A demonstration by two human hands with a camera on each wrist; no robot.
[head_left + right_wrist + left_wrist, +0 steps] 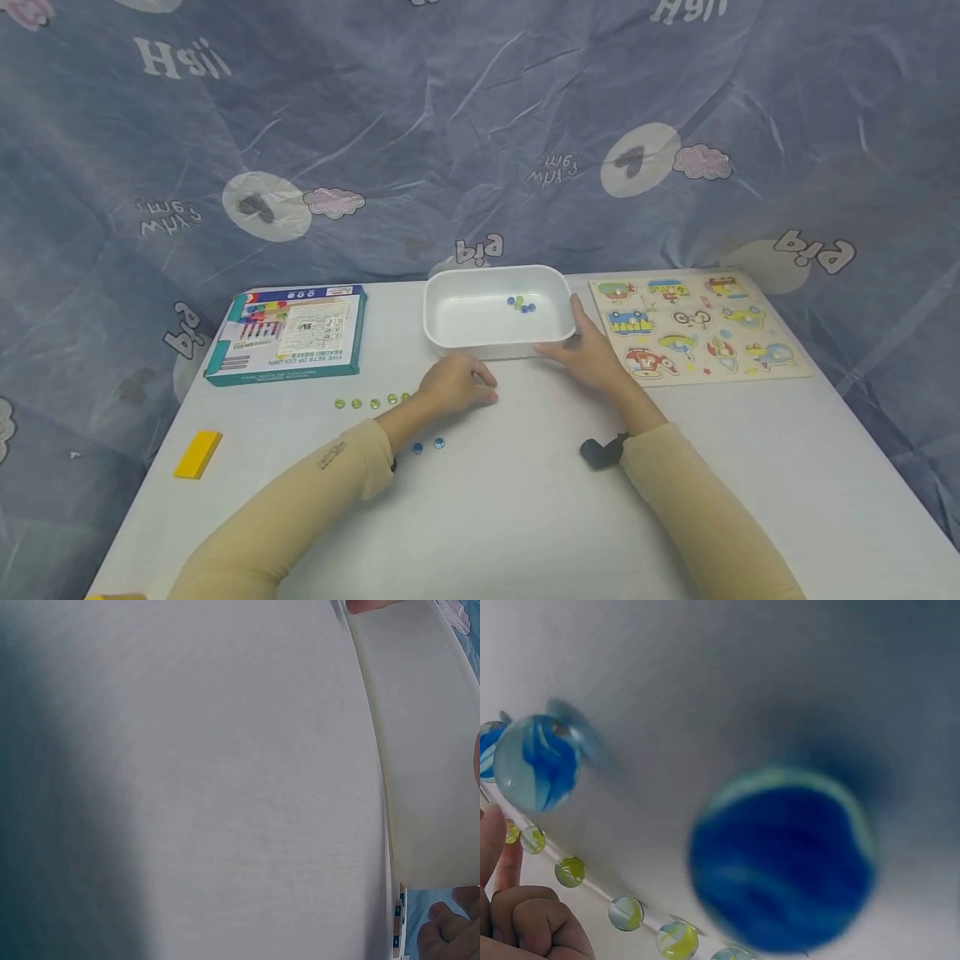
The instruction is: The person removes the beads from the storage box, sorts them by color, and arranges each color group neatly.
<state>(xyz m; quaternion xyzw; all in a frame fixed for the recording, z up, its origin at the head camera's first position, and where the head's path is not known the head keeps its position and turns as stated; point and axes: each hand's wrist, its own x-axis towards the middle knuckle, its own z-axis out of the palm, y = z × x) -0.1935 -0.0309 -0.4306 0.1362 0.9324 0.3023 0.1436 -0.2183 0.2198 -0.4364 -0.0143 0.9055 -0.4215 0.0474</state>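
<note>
A white plastic tray (480, 352) stands at the back middle of the table, holding a few blue and green marbles (521, 304). My right hand (592, 354) grips its front right corner, thumb along the front wall and fingers round the right side. My left hand (453, 387) is just in front of the tray's left part, fingers loosely curled; no marble shows between them. A row of yellow-green marbles (375, 403) runs leftward from that hand, partly hidden by it. Blue marbles (439, 443) lie nearer, beside the left wrist; one looms large in the left wrist view.
A beaded-toy box (300, 333) lies at the back left, and a wooden picture puzzle board (705, 375) at the back right, close to the right hand. A yellow block (198, 455) lies by the left edge. A patterned blue cloth (480, 125) hangs behind the table.
</note>
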